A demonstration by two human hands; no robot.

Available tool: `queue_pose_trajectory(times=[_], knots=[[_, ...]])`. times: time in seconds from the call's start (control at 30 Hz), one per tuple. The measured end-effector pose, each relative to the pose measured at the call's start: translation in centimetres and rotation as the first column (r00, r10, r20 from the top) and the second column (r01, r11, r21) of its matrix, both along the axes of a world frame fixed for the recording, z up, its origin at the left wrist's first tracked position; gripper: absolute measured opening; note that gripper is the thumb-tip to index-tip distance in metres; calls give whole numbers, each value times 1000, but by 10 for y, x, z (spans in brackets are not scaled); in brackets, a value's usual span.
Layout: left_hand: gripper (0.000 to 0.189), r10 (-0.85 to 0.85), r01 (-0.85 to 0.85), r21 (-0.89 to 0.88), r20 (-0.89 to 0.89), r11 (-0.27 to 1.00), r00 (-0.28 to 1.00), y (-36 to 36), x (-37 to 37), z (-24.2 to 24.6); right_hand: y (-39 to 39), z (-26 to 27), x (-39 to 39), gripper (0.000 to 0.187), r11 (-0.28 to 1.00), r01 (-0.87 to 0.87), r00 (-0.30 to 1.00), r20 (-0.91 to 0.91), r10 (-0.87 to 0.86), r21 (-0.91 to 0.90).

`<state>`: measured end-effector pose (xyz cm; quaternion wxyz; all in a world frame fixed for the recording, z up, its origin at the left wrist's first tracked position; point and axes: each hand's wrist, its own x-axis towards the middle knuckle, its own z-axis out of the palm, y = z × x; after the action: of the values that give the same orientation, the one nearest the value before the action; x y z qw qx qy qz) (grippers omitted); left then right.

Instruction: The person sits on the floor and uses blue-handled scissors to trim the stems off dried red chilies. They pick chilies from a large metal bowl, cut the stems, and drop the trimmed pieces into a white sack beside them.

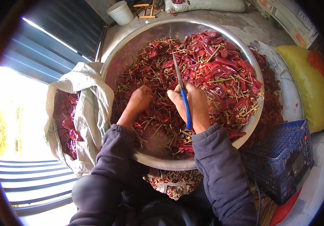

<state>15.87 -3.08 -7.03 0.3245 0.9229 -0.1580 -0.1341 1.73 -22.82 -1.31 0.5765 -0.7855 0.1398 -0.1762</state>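
Note:
A wide, shallow metal basin (249, 141) in front of me holds a heap of dried red chili peppers (221, 67) mixed with cut stems. My right hand (193, 104) grips scissors with a blue handle (185, 107). Their slim metal blade (176, 66) points away from me over the heap. Left of it, my left hand (140, 97) is curled low against the peppers. Its fingertips are hidden, so whether it holds a pepper cannot be told.
An open woven sack (94, 99) of red peppers stands against the basin's left side. To the right are a blue plastic crate (278, 163) and a full yellow sack (297, 87). A white bucket (121, 13) stands beyond the basin. Stems and pepper scraps (176, 180) lie below its near rim.

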Motion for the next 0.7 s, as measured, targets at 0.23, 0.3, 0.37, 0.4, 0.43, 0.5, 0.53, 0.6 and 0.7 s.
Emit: queue_pose_trajectory(times=[0.23, 0.3, 0.37, 0.4, 0.43, 0.5, 0.53, 0.6, 0.7], knots=[[37, -163, 59, 488, 175, 871, 971, -19, -11, -1, -9, -2, -5, 33, 988, -65, 997, -51, 58, -141], [36, -132, 62, 371, 165, 926, 977, -14, -9, 1, -10, 3, -6, 35, 966, -97, 991, -111, 72, -241], [34, -75, 33, 214, 190, 976, 979, -7, -5, 7, -9, 5, -7, 35, 934, -111, 988, -143, 65, -341], [32, -34, 10, 114, 214, 993, 976, -5, -5, 14, -9, 3, -7, 36, 917, -101, 990, -131, 55, -386], [31, 8, -11, 11, 233, 1000, 972, -5, -6, 20, -8, 1, -8, 36, 908, -107, 990, -129, 59, -405], [29, 55, -39, -63, 264, 997, 963, -5, -12, 30, -7, 2, -11, 36, 888, -117, 990, -128, 66, -444], [29, 90, -62, -125, 234, 990, 968, -5, -16, 34, -7, 1, -13, 35, 903, -103, 994, -78, 77, -417], [31, 121, -81, -194, 204, 978, 972, -6, -24, 47, -3, -1, -13, 36, 875, -108, 992, -102, 68, -472], [29, 175, -132, -183, 246, 974, 953, -15, -39, 60, -3, -4, -15, 38, 858, -166, 981, -172, 93, -487]])
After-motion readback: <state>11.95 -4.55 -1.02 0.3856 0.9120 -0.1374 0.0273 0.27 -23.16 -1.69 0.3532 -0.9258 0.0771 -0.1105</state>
